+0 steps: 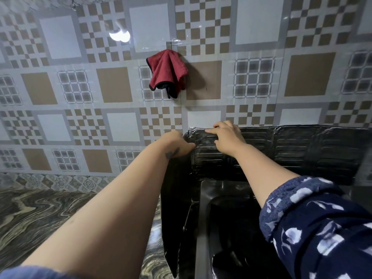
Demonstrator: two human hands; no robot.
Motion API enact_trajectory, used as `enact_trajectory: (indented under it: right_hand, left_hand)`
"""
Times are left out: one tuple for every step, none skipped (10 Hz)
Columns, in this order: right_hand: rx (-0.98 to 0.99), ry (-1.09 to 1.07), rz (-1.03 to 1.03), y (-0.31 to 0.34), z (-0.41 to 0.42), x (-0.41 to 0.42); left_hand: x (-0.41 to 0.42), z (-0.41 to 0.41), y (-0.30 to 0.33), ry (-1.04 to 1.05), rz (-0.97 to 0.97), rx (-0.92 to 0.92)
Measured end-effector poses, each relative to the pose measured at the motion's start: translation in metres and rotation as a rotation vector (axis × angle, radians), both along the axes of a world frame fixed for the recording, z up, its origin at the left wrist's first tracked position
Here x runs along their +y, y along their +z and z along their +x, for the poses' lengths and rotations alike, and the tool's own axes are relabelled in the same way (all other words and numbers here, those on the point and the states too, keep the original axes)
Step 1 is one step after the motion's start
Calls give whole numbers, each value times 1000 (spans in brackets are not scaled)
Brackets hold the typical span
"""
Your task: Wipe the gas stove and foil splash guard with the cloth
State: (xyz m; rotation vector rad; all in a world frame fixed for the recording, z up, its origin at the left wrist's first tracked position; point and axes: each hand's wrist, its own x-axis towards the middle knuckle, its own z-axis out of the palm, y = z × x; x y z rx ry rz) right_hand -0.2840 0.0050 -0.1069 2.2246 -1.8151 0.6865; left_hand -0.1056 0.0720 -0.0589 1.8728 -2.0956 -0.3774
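A red cloth [168, 72] with dark edging hangs on the tiled wall above the stove, apart from both hands. The foil splash guard [302, 146] looks dark and ribbed and stands around the black gas stove [219, 218] at the lower right. My left hand [177, 144] grips the guard's left corner from outside. My right hand [226, 137] lies over the guard's top edge near that same corner, fingers curled on the rim. Neither hand holds the cloth.
The patterned tile wall [80, 87] fills the background, with a light reflection at the upper left. A marbled countertop [40, 218] extends to the left of the stove. My right forearm in a blue patterned sleeve crosses above the stove.
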Motion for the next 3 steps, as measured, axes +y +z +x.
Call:
enact_trajectory:
  right_hand:
    - [-23, 15, 29, -3, 2, 12]
    - [-21, 13, 104, -9, 4, 34]
    - [-31, -66, 287, -14, 7, 68]
  left_hand:
    - [6, -1, 1, -17, -38, -72]
    - [18, -4, 3, -53, -113, -79]
    - [35, -7, -1, -118, -173, -50]
